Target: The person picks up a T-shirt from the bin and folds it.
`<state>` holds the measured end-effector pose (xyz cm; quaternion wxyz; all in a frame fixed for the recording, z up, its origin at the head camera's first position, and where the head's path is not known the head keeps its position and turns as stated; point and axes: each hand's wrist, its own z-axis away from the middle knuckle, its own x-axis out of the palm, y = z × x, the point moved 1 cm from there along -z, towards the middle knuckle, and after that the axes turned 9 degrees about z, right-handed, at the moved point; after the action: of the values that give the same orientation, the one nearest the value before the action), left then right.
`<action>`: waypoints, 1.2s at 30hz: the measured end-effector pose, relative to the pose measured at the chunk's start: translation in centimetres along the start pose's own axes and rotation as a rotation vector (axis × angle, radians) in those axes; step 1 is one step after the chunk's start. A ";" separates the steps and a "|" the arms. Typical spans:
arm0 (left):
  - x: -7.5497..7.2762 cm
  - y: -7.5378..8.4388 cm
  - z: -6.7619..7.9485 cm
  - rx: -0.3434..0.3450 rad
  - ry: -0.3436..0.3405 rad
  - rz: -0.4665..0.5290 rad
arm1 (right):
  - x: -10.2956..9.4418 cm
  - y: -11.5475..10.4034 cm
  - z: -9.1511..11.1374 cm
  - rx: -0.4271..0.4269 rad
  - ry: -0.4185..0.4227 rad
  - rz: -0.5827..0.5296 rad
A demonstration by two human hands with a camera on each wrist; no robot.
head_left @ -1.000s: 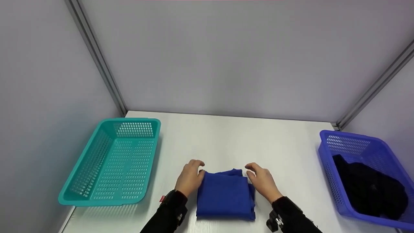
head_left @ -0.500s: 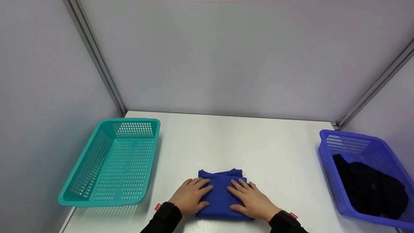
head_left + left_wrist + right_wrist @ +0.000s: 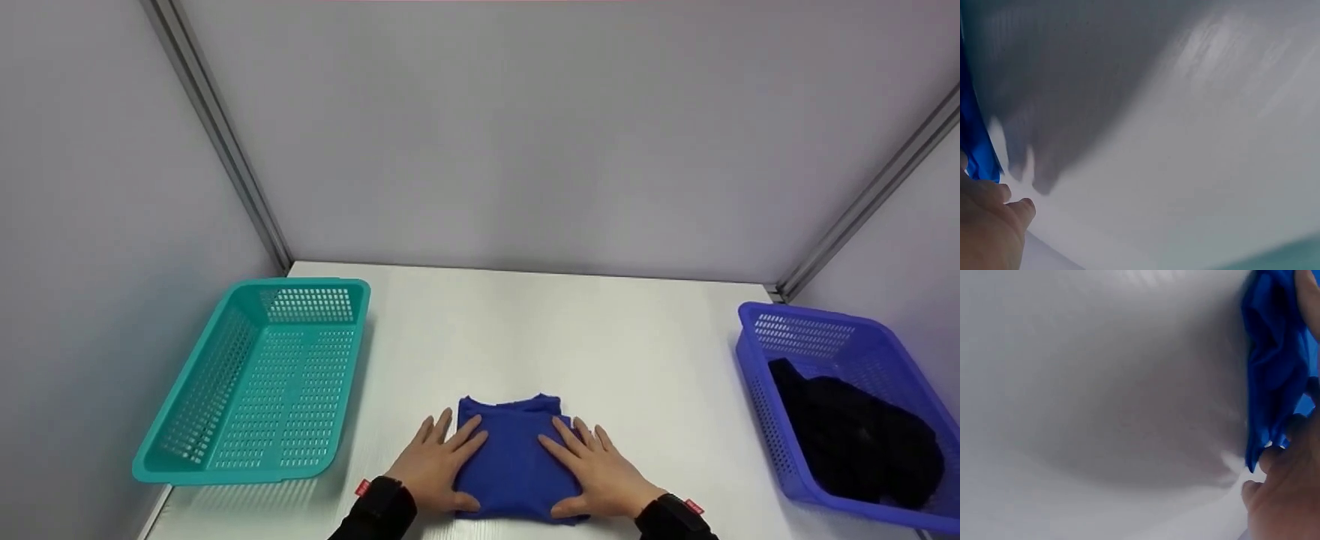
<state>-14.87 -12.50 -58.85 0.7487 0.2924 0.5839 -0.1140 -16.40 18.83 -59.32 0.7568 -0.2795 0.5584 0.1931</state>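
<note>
A folded blue garment (image 3: pixel 514 461) lies on the white table (image 3: pixel 525 330) near its front, a neckline-like dip along its far edge. My left hand (image 3: pixel 435 465) rests on its left side with fingers spread, the outer ones reaching past the edge. On the right side my right hand (image 3: pixel 604 472) lies likewise, fingers spread and thumb near the front corner. In the left wrist view the left hand (image 3: pixel 991 225) shows beside a strip of the blue garment (image 3: pixel 977 140). The right wrist view shows the garment's layered side (image 3: pixel 1275 354) against the right hand (image 3: pixel 1286 484).
At the left stands a teal perforated basket (image 3: pixel 349 375) with nothing inside. A purple-blue basket (image 3: pixel 765 397) stands at the right, holding a black cloth item (image 3: pixel 855 435). Pale panels (image 3: pixel 517 135) enclose the back and both sides.
Both hands have come down from beside the garment's far corners onto its top. Over the last half second they have spread their fingers and shifted slightly outward.
</note>
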 end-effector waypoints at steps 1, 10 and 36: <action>0.2 0.0 0.0 0.006 0.005 0.000 | 0.1 0.0 0.2 -0.007 0.015 -0.004; 1.6 -0.6 -0.1 -0.007 -0.007 0.005 | 1.0 0.9 2.1 -0.054 0.058 -0.031; -2.0 -1.3 0.0 -0.069 -0.003 0.176 | -0.9 3.0 3.2 0.027 0.148 -0.135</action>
<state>-16.15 -13.87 -57.32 0.7663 0.3163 0.5585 -0.0282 -16.16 23.21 -58.42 0.7283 -0.3199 0.5954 0.1131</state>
